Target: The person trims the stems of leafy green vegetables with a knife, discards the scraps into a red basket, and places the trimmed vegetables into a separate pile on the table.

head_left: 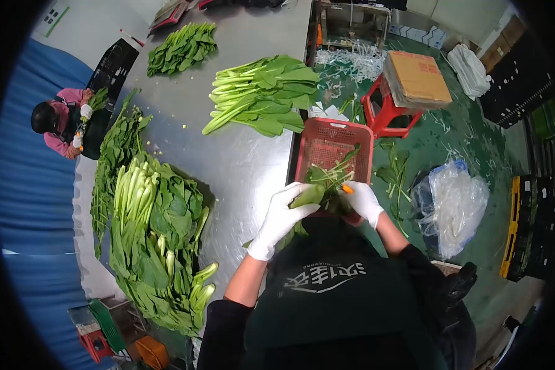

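Observation:
My left hand (285,214), in a white glove, is closed round a leafy green vegetable (309,196) in front of my apron. Close by on the right, my gloved right hand (362,202) grips a small tool with an orange handle (347,189); its blade cannot be made out. Both hands are over the near end of a red plastic basket (362,143), which holds leaf and stalk scraps. A neat bunch of greens (259,92) lies on the metal table (246,163) beyond my left hand.
A large pile of greens (154,240) covers the table's left side, with a smaller bunch (182,49) farther back. Across the table a co-worker (65,123) holds greens. At right are a red stool (407,123) under a cardboard box (418,79) and a plastic bag (453,203).

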`<state>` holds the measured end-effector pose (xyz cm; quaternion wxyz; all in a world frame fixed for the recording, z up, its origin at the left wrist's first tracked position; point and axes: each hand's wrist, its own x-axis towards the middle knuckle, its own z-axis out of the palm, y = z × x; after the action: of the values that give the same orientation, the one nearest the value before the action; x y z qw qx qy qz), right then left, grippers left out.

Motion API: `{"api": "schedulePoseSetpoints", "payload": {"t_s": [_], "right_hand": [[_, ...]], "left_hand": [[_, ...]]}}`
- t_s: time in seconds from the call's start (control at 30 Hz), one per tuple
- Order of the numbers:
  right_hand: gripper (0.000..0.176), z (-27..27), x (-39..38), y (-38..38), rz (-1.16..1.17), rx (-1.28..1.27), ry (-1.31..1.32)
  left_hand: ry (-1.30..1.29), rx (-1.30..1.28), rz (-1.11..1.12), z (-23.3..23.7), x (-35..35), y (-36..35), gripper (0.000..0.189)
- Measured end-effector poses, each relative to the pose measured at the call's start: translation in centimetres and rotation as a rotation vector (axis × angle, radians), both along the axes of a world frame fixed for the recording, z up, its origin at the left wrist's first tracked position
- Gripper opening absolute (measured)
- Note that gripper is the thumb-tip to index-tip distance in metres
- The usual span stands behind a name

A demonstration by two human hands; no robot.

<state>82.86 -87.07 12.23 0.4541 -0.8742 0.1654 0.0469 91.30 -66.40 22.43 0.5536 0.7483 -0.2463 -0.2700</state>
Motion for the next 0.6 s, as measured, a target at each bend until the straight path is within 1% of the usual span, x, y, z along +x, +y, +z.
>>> {"api": "schedulePoseSetpoints", "payload": {"t_s": [0.03, 0.07, 0.1, 0.13, 0.17, 0.2, 0.23, 0.27, 0.3, 0.37, 0.4, 0.43, 0.47, 0.53, 0.57, 0.6], "right_hand": [[0.018, 0.1, 0.1, -0.4, -0.014, 0.102, 0.039], [0.021, 1.7, 0.1, -0.4, -0.029, 0.206, 0.087], [0.021, 2.5, 0.3, 0.0, -0.035, 0.210, 0.091], [0.027, 3.4, 1.3, 0.2, -0.007, 0.373, -0.131], [0.033, 4.4, 2.4, 0.3, 0.027, 0.531, -0.360], [0.033, 5.9, 3.3, 0.4, 0.025, 0.528, -0.367], [0.038, 7.7, 4.0, 0.6, 0.114, 0.716, -0.289], [0.043, 9.2, 4.6, 0.7, 0.204, 0.903, -0.208], [0.041, 10.3, 5.1, 0.6, 0.266, 1.032, -0.089], [0.038, 9.9, 6.0, 0.5, 0.229, 0.996, -0.139], [0.035, 9.9, 6.4, 0.6, 0.196, 0.960, -0.178], [0.026, 10.3, 6.0, 0.5, 0.145, 1.108, -0.076], [0.026, 9.9, 6.1, 0.8, 0.150, 1.106, -0.081], [0.023, 8.0, 6.4, 1.1, 0.012, 0.692, -0.240], [0.025, 7.0, 6.4, 1.1, -0.003, 0.663, -0.312], [0.025, 7.1, 6.2, 0.7, 0.003, 0.661, -0.316]], "left_hand": [[0.153, -0.038, 0.008, 0.5, 0.4, 0.0, 0.033], [0.316, -0.072, 0.016, 0.6, 0.5, 0.2, 0.034], [0.532, -0.188, 0.016, 0.4, 1.1, 0.2, 0.038], [0.530, -0.187, 0.007, -0.1, 1.6, -0.2, 0.038], [0.639, -0.338, -0.042, -0.5, 2.3, -0.5, 0.043], [0.748, -0.488, -0.089, -0.9, 3.0, -0.8, 0.048], [0.815, -0.536, -0.220, -1.3, 4.0, -1.0, 0.058], [0.811, -0.532, -0.224, -1.2, 4.0, -1.2, 0.058], [0.886, -0.561, -0.189, -1.0, 3.9, -1.6, 0.059], [1.004, -0.582, -0.113, -0.6, 3.8, -2.1, 0.057], [0.997, -0.582, -0.116, -0.7, 3.7, -2.2, 0.057], [0.789, -0.430, -0.159, -0.9, 3.5, -2.2, 0.057], [0.579, -0.279, -0.198, -1.1, 3.5, -2.5, 0.057], [0.597, -0.287, -0.194, -1.2, 3.6, -3.2, 0.060], [0.504, -0.188, -0.126, -1.2, 3.7, -3.1, 0.055], [0.411, -0.089, -0.057, -1.2, 3.9, -3.0, 0.051]]}}
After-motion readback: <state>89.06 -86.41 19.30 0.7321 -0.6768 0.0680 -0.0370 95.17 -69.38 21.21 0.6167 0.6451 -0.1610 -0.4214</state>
